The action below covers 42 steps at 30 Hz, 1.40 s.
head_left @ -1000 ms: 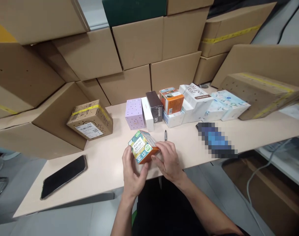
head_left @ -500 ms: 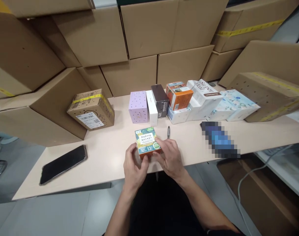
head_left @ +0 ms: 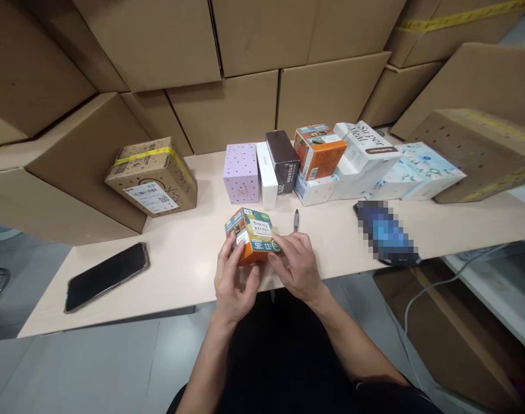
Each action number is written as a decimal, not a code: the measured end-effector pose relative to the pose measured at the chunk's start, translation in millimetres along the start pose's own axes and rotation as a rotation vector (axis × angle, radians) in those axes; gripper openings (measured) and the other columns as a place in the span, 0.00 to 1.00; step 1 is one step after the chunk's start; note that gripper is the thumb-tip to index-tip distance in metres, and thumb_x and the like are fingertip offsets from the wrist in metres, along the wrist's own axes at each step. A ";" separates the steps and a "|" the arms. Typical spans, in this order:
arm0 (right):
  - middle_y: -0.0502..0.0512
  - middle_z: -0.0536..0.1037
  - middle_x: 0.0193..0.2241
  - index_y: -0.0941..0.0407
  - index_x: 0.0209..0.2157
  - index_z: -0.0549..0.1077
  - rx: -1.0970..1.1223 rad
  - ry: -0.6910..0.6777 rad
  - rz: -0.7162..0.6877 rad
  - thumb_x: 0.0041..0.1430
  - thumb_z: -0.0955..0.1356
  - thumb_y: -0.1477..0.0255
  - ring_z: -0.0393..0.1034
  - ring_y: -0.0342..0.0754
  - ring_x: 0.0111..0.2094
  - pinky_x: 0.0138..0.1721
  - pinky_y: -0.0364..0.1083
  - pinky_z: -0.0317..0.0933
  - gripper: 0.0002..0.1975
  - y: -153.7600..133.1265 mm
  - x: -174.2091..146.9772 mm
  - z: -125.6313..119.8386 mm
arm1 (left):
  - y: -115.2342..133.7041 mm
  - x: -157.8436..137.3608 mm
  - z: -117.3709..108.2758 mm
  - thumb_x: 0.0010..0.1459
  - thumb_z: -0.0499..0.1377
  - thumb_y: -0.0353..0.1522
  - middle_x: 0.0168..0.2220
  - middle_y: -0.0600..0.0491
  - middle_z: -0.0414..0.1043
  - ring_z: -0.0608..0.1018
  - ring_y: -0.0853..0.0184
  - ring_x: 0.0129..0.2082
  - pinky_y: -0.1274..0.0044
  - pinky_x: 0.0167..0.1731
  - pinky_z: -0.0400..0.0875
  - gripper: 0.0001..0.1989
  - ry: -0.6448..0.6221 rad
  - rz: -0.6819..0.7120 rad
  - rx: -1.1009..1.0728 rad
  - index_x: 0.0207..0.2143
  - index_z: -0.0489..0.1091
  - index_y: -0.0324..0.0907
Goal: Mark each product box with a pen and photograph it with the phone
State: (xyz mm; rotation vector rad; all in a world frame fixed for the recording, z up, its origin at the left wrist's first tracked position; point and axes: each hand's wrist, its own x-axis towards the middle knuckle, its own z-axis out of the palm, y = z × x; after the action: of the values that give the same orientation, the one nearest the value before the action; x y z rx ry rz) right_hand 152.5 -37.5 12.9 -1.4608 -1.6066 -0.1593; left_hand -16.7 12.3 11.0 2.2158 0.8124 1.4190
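Between my two hands, a small cardboard box [head_left: 260, 230] printed "Binking" is tipped to the right over the table, so its orange and blue side panel shows. My left hand [head_left: 233, 283] grips the box by its left side, fingers on the side panel and thumb near the front bottom edge. On the right side, my right hand [head_left: 297, 265] holds it with fingertips near the top corner and thumb at the front. A dark pen [head_left: 296, 220] lies just beyond my right hand. The underside of the box is hidden.
Along the back stand a lilac box [head_left: 241, 175], a white box [head_left: 267, 178], a dark brown box [head_left: 283, 161], an orange box [head_left: 320, 152] and white packs [head_left: 366, 161]. A taped carton [head_left: 154, 178] and phone [head_left: 107, 277] are left; a blurred-out device [head_left: 387, 233] is right.
The Binking box has been turned and tipped to the right, bringing its left panel into view. My left fingers have moved onto that panel. The camera view has shifted slightly downward.
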 end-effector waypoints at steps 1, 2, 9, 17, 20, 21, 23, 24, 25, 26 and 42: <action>0.62 0.76 0.41 0.60 0.52 0.72 -0.025 0.004 -0.003 0.64 0.66 0.69 0.63 0.55 0.44 0.48 0.56 0.65 0.17 -1.0 0.2 -0.1 | 0.0 -0.8 0.4 0.60 0.60 0.28 0.64 0.42 0.59 0.64 0.53 0.64 0.55 0.59 0.66 0.30 0.027 0.012 -0.001 0.63 0.58 0.46; 0.63 0.75 0.41 0.60 0.49 0.74 -0.047 0.006 -0.004 0.64 0.66 0.70 0.62 0.55 0.45 0.48 0.57 0.64 0.15 -2.0 0.3 -0.3 | 0.0 -1.7 0.9 0.59 0.60 0.28 0.64 0.41 0.59 0.65 0.52 0.64 0.55 0.59 0.66 0.30 0.049 0.022 -0.002 0.63 0.59 0.45; 0.60 0.74 0.42 0.57 0.45 0.75 -0.041 0.003 0.010 0.64 0.63 0.73 0.64 0.53 0.46 0.49 0.56 0.63 0.12 -3.5 -1.7 -3.1 | -1.8 -6.2 4.8 0.58 0.61 0.28 0.59 0.40 0.63 0.68 0.53 0.61 0.57 0.57 0.68 0.28 0.101 0.033 0.029 0.61 0.61 0.43; 0.61 0.73 0.36 0.57 0.50 0.75 -0.404 -0.135 0.183 0.62 0.61 0.79 0.62 0.53 0.37 0.40 0.50 0.62 0.18 34.5 6.8 -27.5 | -3.9 -8.4 5.1 0.59 0.60 0.30 0.55 0.42 0.65 0.69 0.56 0.58 0.60 0.51 0.73 0.23 0.137 -0.078 -0.002 0.58 0.64 0.45; 0.61 0.72 0.35 0.54 0.53 0.73 -0.566 -0.375 0.136 0.60 0.60 0.83 0.60 0.54 0.35 0.36 0.49 0.57 0.23 44.1 13.2 -35.0 | -0.4 -5.5 4.5 0.59 0.60 0.28 0.54 0.43 0.65 0.69 0.57 0.57 0.61 0.51 0.73 0.23 0.111 -0.034 0.024 0.57 0.65 0.44; 0.61 0.72 0.35 0.54 0.51 0.74 -0.581 -0.419 0.108 0.60 0.60 0.84 0.60 0.54 0.35 0.35 0.49 0.56 0.22 44.8 15.3 -36.2 | 0.6 -5.0 4.4 0.59 0.60 0.27 0.54 0.43 0.65 0.70 0.57 0.56 0.61 0.51 0.73 0.23 0.101 -0.019 0.035 0.57 0.66 0.44; 0.61 0.73 0.34 0.55 0.44 0.76 -0.572 -0.451 0.058 0.59 0.61 0.85 0.60 0.53 0.35 0.33 0.48 0.54 0.18 44.1 19.1 -37.1 | 1.8 -5.0 4.2 0.59 0.60 0.27 0.54 0.43 0.64 0.71 0.58 0.54 0.64 0.49 0.74 0.22 0.082 0.001 0.046 0.56 0.66 0.44; 0.61 0.73 0.33 0.56 0.40 0.76 -0.555 -0.449 0.039 0.58 0.61 0.85 0.61 0.53 0.35 0.32 0.47 0.53 0.16 43.6 20.6 -37.2 | 2.0 -5.6 4.2 0.59 0.59 0.26 0.54 0.43 0.64 0.72 0.59 0.53 0.65 0.47 0.75 0.22 0.074 0.006 0.044 0.56 0.67 0.44; 0.60 0.73 0.32 0.55 0.36 0.75 -0.534 -0.441 0.022 0.58 0.62 0.85 0.61 0.52 0.34 0.32 0.47 0.53 0.15 43.4 21.8 -37.3 | 2.0 -6.3 4.2 0.59 0.59 0.26 0.54 0.43 0.63 0.72 0.59 0.52 0.66 0.46 0.76 0.22 0.066 0.009 0.039 0.56 0.67 0.44; 0.59 0.73 0.31 0.55 0.34 0.74 -0.510 -0.430 0.007 0.58 0.62 0.85 0.62 0.51 0.34 0.31 0.47 0.53 0.13 44.1 22.4 -37.6 | 1.8 -7.1 4.3 0.59 0.59 0.26 0.54 0.43 0.63 0.73 0.60 0.51 0.67 0.44 0.76 0.21 0.057 0.013 0.035 0.55 0.68 0.44; 0.50 0.77 0.32 0.55 0.43 0.71 0.700 0.237 0.423 0.66 0.63 0.68 0.72 0.42 0.29 0.34 0.45 0.69 0.09 0.6 31.6 -31.1 | 4.9 -8.8 6.5 0.58 0.58 0.23 0.46 0.48 0.63 0.72 0.67 0.41 0.74 0.36 0.76 0.26 0.040 0.068 0.063 0.58 0.65 0.47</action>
State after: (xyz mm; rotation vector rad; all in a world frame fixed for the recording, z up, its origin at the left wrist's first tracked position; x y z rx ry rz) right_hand 173.8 -34.4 51.6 -1.1322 -0.9806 0.4205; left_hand -12.3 2.8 5.2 2.2895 0.8130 1.4935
